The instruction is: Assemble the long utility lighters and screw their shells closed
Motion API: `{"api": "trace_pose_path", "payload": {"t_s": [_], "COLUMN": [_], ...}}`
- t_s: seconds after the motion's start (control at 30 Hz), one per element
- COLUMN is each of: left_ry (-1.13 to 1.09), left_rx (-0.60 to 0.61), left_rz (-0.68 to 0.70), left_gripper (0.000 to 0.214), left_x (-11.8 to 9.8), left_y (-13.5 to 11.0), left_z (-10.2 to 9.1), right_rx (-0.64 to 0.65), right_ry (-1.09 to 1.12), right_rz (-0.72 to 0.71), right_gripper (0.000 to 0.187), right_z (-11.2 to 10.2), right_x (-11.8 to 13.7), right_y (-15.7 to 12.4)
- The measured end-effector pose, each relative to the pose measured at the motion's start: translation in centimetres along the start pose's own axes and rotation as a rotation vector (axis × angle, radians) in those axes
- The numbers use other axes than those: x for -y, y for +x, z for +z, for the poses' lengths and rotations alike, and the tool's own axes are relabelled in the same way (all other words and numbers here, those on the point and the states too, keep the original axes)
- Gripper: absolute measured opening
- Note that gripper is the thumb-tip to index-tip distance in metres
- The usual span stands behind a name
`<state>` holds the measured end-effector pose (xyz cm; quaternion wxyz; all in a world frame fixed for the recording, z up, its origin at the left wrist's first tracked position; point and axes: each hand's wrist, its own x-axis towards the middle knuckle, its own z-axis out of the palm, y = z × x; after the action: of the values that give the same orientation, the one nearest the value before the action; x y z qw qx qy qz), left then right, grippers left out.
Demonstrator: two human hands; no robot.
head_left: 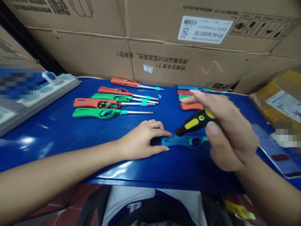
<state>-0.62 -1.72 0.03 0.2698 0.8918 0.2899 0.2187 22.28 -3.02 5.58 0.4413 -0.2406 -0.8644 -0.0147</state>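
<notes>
A blue long-nosed lighter (181, 142) lies on the table before me, its nozzle end hidden behind my right hand. The thumb and fingers of my left hand (145, 138) grip its handle end from both sides. My right hand (230, 128) holds a black and yellow screwdriver (194, 123), tilted, with the tip meeting the handle of the blue lighter near my left fingertips. Farther back on the left lie several orange and green lighters, among them a green lighter (94, 113). Another group, including an orange lighter (191, 106), is partly covered by my right hand.
A large cardboard box (94, 47) stands along the table's back edge. On the left is a white power strip (56, 89) with a plug. A phone (277, 153) and a taped brown parcel (279, 94) occupy the right side of the blue table (58, 141).
</notes>
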Motion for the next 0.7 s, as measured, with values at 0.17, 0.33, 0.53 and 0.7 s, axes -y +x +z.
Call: {"api": "trace_pose_path", "payload": {"t_s": [0.17,0.33,0.53,0.7], "left_ry": [-0.002,-0.004,-0.002,-0.003], "left_rx": [0.001,0.004,0.007,-0.002], "left_rz": [-0.004,-0.015,-0.010,-0.014], "left_gripper": [0.033,0.031,0.029,0.029], "left_x": [0.02,0.00,-0.04,-0.03], "left_y": [-0.03,0.00,0.05,0.07], "left_z": [0.00,-0.03,-0.08,-0.04], "right_rx": [-0.064,0.038,-0.033,0.054], "right_ry": [-0.025,0.106,-0.063,0.177], "right_rz": [-0.024,0.161,0.011,0.167], "right_gripper": [0.039,0.053,0.045,0.047], "right_z": [0.14,0.25,0.03,0.20], "right_x": [-0.02,0.00,0.03,0.26], "right_y": [0.02,-0.42,-0.10,-0.33]}}
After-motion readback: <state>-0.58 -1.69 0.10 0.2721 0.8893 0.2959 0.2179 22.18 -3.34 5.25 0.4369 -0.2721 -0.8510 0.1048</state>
